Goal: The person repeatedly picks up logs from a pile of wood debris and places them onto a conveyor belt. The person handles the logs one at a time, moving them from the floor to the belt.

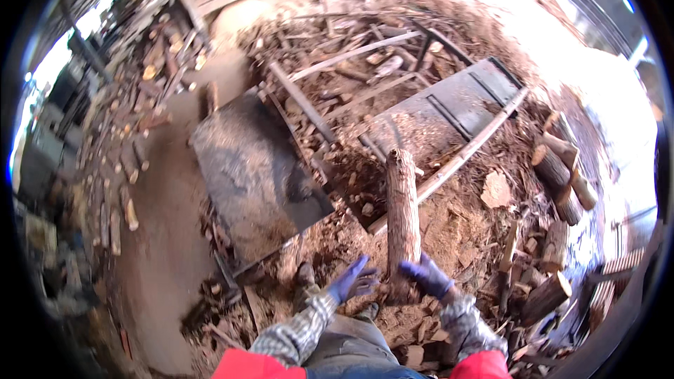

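Note:
A long bark-covered log [403, 203] stretches away from me in the middle, its far end lying over the metal frame's front rail. My left hand [353, 279], in a purple-blue glove, is apart from the log on its left side, fingers spread and nothing in them. On the other side, my right hand [428, 277], gloved alike, is at the log's near right edge with its fingers stretched out. Whether it touches the bark I cannot tell for sure. Below the hands show my boots among wood chips.
A dark metal plate [246, 168] lies left of the log. Beyond is a metal frame with a flat grey panel [435, 109] and a rail [474, 147]. Cut logs [551, 165] are piled at right, with a short log [546, 298] nearer. Split wood [128, 207] lies at far left.

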Tool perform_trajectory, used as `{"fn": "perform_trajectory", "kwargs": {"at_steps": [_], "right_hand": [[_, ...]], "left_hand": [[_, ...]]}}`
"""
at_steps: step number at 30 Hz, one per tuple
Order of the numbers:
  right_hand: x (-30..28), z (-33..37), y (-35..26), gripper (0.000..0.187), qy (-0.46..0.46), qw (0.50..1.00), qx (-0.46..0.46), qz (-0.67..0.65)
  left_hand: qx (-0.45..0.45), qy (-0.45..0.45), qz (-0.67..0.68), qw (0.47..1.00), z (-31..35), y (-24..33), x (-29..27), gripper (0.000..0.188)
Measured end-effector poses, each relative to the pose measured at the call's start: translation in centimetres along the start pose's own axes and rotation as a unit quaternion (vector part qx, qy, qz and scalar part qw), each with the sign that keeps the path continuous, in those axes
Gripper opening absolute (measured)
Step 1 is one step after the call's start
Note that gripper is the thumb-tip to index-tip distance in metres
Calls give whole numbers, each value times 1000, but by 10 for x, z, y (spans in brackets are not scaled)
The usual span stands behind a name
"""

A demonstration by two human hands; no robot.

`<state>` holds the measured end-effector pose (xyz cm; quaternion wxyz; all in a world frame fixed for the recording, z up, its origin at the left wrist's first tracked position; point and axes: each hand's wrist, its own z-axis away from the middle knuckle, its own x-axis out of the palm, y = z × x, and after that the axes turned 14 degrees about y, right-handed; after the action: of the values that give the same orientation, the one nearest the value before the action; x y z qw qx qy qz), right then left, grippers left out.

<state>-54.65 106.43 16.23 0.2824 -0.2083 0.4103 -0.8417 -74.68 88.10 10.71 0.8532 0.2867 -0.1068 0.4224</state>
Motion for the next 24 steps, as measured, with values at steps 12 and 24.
{"fn": "perform_trajectory", "kwargs": {"at_steps": [12,24], "right_hand": [[148,25,-10,116,-27,893,-52,446],[160,-71,-39,112,-45,932,-74,353]], "left_hand": [[143,71,228,961,-3,-10,-52,55],[131,43,299,944,-54,78,-46,58]]}}
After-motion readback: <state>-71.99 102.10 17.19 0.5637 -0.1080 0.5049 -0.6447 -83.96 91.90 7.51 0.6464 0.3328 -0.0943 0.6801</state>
